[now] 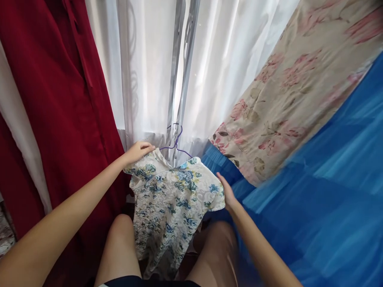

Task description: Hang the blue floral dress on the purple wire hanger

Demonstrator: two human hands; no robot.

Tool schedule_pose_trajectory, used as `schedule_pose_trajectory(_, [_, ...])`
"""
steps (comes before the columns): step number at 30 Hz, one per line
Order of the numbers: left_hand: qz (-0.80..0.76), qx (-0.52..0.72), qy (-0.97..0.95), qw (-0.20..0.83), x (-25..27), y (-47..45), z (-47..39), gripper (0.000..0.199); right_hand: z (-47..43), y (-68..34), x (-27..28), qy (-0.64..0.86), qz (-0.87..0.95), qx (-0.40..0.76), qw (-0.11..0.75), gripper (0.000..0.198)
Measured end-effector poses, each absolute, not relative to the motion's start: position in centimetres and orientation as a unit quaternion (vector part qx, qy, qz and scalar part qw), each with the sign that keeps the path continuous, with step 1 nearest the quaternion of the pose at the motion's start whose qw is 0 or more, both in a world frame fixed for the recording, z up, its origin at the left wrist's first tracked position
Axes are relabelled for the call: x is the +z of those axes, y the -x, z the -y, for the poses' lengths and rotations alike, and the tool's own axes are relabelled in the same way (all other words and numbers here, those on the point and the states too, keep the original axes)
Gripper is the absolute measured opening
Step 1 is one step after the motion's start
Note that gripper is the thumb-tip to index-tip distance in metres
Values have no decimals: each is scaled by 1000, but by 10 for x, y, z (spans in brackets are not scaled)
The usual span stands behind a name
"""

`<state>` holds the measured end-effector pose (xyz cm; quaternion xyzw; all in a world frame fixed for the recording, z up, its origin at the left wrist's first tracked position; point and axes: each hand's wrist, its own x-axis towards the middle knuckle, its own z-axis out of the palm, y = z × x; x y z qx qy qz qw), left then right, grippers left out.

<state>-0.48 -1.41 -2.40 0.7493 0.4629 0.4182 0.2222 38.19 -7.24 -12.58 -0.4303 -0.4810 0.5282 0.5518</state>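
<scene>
Floral top: in front of the person, upper part spread between both hands, body hanging down between the thighs. Lower hem dim and hard to make out. Purple hanger: hook and sloping arms show above the neckline; arm ends hidden inside the top. Hook overlaps the metal frame; cannot tell whether it catches on it.

Left hand: holds the top at the shoulder beside the neckline, fingers together; thumb not discernible. Right hand: at the outer edge of the other sleeve, most fingers hidden; cannot tell how tightly it closes.

Surroundings: red fabric at left, cut off by the picture edge; white curtain behind the frame; beige flowered cloth at right, blurred towards its upper corner; blue fabric below it, streaked by blur.
</scene>
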Motion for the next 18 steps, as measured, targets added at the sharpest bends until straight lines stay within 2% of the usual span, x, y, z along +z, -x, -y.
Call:
schedule_pose_trajectory(3, [-386, 401, -797, 236, -26, 2, 37, 40, 91, -388, -114, 409, 466, 551, 559, 47])
schedule_pose_trajectory(8, [-368, 437, -794, 207, -7, -22, 58, 42, 95, -379, -83, 368, 410, 496, 671, 44])
schedule_pose_trajectory(15, [-455, 412, -789, -19, 22, -68, 57, 30, 70, -387, -59, 336, 347, 487, 728, 42])
schedule_pose_trajectory(18, [-467, 403, -782, -93, 24, -82, 53, 26, 82, -392, -60, 351, 345, 448, 746, 43])
